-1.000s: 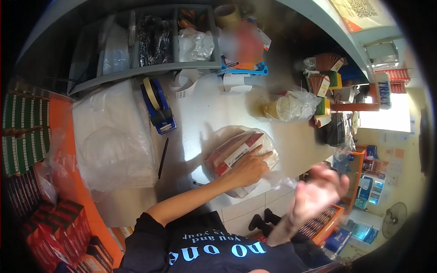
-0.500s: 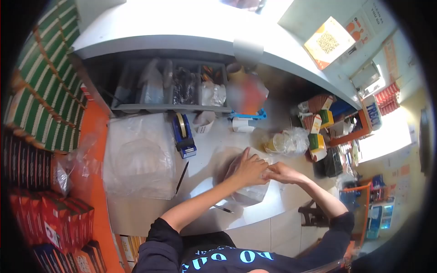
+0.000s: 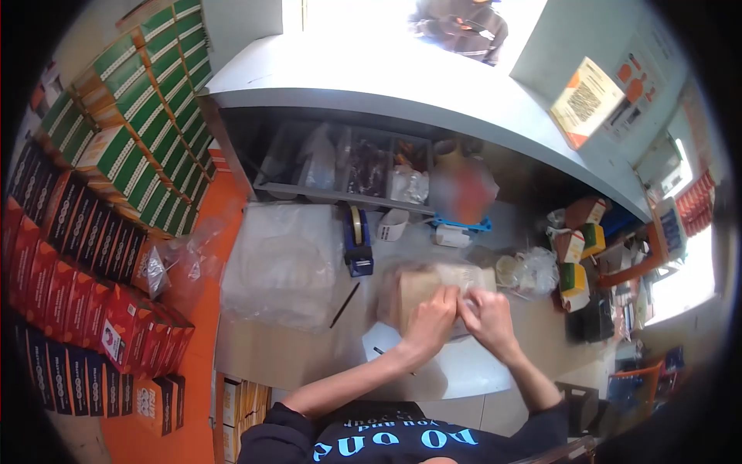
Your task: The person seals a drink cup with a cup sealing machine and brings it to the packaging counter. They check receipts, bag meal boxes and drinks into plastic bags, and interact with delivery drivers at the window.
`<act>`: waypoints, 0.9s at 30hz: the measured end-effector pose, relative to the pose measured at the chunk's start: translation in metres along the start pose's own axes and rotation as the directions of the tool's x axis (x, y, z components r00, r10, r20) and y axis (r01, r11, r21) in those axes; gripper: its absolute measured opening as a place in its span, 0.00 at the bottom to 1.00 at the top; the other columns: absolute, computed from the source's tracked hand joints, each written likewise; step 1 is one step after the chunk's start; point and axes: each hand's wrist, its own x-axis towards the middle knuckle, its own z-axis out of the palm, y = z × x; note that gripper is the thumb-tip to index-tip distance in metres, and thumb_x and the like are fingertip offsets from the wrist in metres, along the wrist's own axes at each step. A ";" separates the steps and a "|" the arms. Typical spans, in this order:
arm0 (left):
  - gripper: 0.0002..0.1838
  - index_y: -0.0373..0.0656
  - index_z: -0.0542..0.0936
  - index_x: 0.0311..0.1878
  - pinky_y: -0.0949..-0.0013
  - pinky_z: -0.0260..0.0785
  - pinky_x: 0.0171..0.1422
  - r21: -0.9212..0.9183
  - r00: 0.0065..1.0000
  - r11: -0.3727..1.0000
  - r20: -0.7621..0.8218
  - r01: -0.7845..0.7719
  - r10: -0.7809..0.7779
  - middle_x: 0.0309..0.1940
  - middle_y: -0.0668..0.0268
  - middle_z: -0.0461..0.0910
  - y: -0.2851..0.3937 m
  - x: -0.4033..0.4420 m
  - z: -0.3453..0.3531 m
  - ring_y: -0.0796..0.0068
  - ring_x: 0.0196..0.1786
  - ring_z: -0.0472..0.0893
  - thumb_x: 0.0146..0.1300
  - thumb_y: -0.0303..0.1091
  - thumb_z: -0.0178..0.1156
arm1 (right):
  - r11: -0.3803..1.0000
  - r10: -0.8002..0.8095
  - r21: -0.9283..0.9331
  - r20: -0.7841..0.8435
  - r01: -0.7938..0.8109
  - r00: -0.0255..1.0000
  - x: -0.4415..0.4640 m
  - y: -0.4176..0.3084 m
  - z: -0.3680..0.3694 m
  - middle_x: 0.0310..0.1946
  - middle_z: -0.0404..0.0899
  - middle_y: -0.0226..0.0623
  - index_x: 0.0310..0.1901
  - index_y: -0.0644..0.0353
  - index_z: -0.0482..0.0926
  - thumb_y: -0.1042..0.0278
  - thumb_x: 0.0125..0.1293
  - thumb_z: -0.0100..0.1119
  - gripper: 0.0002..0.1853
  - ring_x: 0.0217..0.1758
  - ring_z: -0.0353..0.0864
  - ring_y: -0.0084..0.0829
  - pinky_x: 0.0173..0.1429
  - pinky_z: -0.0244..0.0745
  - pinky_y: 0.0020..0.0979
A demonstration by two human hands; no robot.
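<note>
A clear plastic bag [image 3: 417, 286] with flat packages inside lies on the metal counter. My left hand [image 3: 433, 319] is closed on the near side of this bag, its fingers bent together. Just to its right, my right hand [image 3: 487, 319] pinches the bag too, with the two hands almost touching. The plastic between the fingertips is too small to make out. Left of the bag stands a blue tape dispenser [image 3: 359, 251], and a black pen [image 3: 345, 305] lies nearer to me.
Large clear bags [image 3: 278, 263] lie at the left of the counter [image 3: 270, 348]. A grey divided tray [image 3: 348, 193] sits under the raised ledge. Stacked boxes [image 3: 124, 325] line the left shelf. A person [image 3: 471, 27] is beyond the ledge.
My right hand has come in from the right to the bag beside my left hand. The view has tilted up, and the bag's printed label no longer shows.
</note>
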 end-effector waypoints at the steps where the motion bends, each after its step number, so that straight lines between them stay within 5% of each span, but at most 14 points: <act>1: 0.09 0.40 0.71 0.38 0.66 0.75 0.29 -0.022 0.998 0.999 -0.055 -0.043 0.042 0.31 0.58 0.77 -0.007 -0.002 0.006 0.64 0.30 0.82 0.52 0.29 0.57 | 0.995 0.090 0.051 0.007 -0.090 0.996 -0.006 0.002 0.009 0.22 0.75 0.53 0.29 0.66 0.77 0.66 0.55 0.56 0.10 0.27 0.77 0.51 0.33 0.71 0.42; 3: 0.08 0.39 0.72 0.36 0.66 0.75 0.29 0.002 0.998 0.998 -0.007 -0.062 0.062 0.29 0.58 0.78 -0.022 -0.005 0.016 0.63 0.30 0.82 0.53 0.28 0.56 | 0.982 0.160 0.096 0.028 -0.162 0.987 0.005 0.010 0.017 0.22 0.75 0.52 0.28 0.67 0.76 0.67 0.54 0.57 0.10 0.26 0.76 0.51 0.31 0.70 0.40; 5: 0.07 0.38 0.72 0.35 0.66 0.75 0.30 0.013 0.996 0.997 0.049 -0.081 0.080 0.27 0.58 0.78 -0.050 -0.002 0.030 0.63 0.30 0.82 0.53 0.28 0.54 | 0.991 0.134 -0.036 0.333 -0.129 0.933 0.029 0.018 0.019 0.24 0.77 0.51 0.31 0.65 0.78 0.66 0.52 0.61 0.10 0.28 0.78 0.49 0.34 0.71 0.41; 6: 0.09 0.37 0.74 0.38 0.66 0.75 0.30 0.036 0.992 0.997 0.110 -0.071 0.067 0.26 0.58 0.78 -0.072 0.002 0.041 0.63 0.29 0.82 0.52 0.27 0.54 | 0.992 0.128 -0.040 0.345 -0.122 0.930 0.055 0.014 0.021 0.24 0.77 0.51 0.31 0.65 0.78 0.66 0.52 0.61 0.10 0.28 0.78 0.49 0.34 0.71 0.41; 9: 0.12 0.37 0.76 0.41 0.66 0.75 0.30 0.016 0.979 0.994 0.177 -0.105 0.101 0.26 0.58 0.78 -0.104 0.016 0.048 0.64 0.28 0.82 0.51 0.27 0.54 | 0.950 -0.309 -0.019 0.102 0.313 0.945 0.176 -0.013 0.042 0.34 0.80 0.45 0.37 0.61 0.81 0.69 0.51 0.63 0.11 0.41 0.78 0.44 0.46 0.71 0.38; 11: 0.12 0.35 0.76 0.42 0.66 0.76 0.32 -0.121 0.941 0.982 0.291 -0.146 0.176 0.28 0.58 0.79 -0.114 0.023 0.045 0.64 0.30 0.82 0.54 0.27 0.52 | 0.788 -0.612 0.072 -0.005 0.611 0.791 0.275 -0.040 0.115 0.37 0.80 0.40 0.37 0.61 0.81 0.72 0.55 0.58 0.08 0.42 0.77 0.44 0.50 0.71 0.39; 12: 0.12 0.35 0.76 0.42 0.66 0.76 0.32 -0.131 0.940 0.982 0.297 -0.135 0.169 0.28 0.58 0.79 -0.116 0.026 0.048 0.64 0.30 0.82 0.54 0.27 0.52 | 0.735 -0.670 -0.013 0.138 0.678 0.729 0.317 -0.040 0.162 0.36 0.80 0.40 0.36 0.59 0.81 0.72 0.56 0.57 0.07 0.42 0.77 0.44 0.49 0.73 0.39; 14: 0.11 0.36 0.76 0.39 0.66 0.75 0.33 -0.238 0.917 0.957 0.322 -0.164 0.238 0.29 0.58 0.78 -0.126 0.029 0.048 0.64 0.32 0.81 0.51 0.27 0.53 | 0.699 -0.291 -0.476 0.493 0.534 0.820 0.385 -0.046 0.245 0.38 0.81 0.40 0.37 0.57 0.83 0.73 0.56 0.55 0.09 0.46 0.80 0.41 0.44 0.78 0.38; 15: 0.11 0.36 0.76 0.38 0.66 0.74 0.32 -0.217 0.936 0.937 0.164 -0.274 0.312 0.32 0.59 0.78 -0.127 0.028 0.036 0.67 0.32 0.80 0.50 0.28 0.54 | 0.719 -0.235 -0.503 0.473 0.479 0.849 0.407 -0.034 0.280 0.39 0.81 0.39 0.37 0.57 0.83 0.72 0.57 0.55 0.09 0.46 0.81 0.40 0.44 0.78 0.38; 16: 0.11 0.36 0.76 0.38 0.66 0.74 0.32 -0.218 0.934 0.939 0.183 -0.267 0.308 0.32 0.59 0.78 -0.132 0.030 0.031 0.67 0.32 0.80 0.50 0.28 0.54 | 0.736 -0.176 -0.528 0.454 0.423 0.873 0.422 -0.027 0.305 0.40 0.82 0.38 0.37 0.57 0.83 0.71 0.58 0.54 0.09 0.46 0.81 0.40 0.44 0.78 0.38; 20: 0.09 0.42 0.77 0.36 0.67 0.73 0.38 -0.368 0.886 0.892 0.275 -0.262 0.374 0.36 0.65 0.76 -0.143 0.047 0.032 0.73 0.41 0.78 0.51 0.32 0.53 | 0.666 -0.218 -0.530 0.535 0.525 0.816 0.422 -0.030 0.316 0.41 0.82 0.37 0.38 0.57 0.83 0.70 0.60 0.52 0.09 0.45 0.82 0.38 0.44 0.78 0.37; 23: 0.07 0.51 0.78 0.34 0.66 0.67 0.47 -0.066 0.832 0.830 -0.049 -0.555 0.552 0.33 0.72 0.74 -0.143 0.068 0.041 0.73 0.46 0.73 0.53 0.38 0.54 | 0.579 -0.287 -0.472 0.645 0.665 0.708 0.420 -0.033 0.287 0.38 0.82 0.38 0.36 0.56 0.83 0.71 0.58 0.53 0.09 0.44 0.82 0.40 0.43 0.78 0.37; 25: 0.07 0.52 0.77 0.34 0.67 0.68 0.46 -0.136 0.785 0.781 0.031 -0.609 0.618 0.34 0.72 0.74 -0.155 0.080 0.048 0.73 0.46 0.73 0.53 0.38 0.54 | 0.583 -0.518 -0.397 0.491 0.709 0.700 0.406 -0.037 0.259 0.33 0.82 0.37 0.33 0.55 0.83 0.71 0.56 0.53 0.08 0.40 0.82 0.41 0.41 0.78 0.38; 27: 0.07 0.51 0.77 0.36 0.67 0.70 0.46 -0.220 0.701 0.752 0.272 -0.621 0.659 0.37 0.70 0.74 -0.149 0.083 0.051 0.71 0.44 0.75 0.54 0.38 0.54 | 0.632 -0.481 -0.427 0.439 0.647 0.759 0.382 -0.046 0.211 0.33 0.82 0.38 0.31 0.56 0.83 0.72 0.54 0.56 0.06 0.40 0.82 0.41 0.40 0.78 0.39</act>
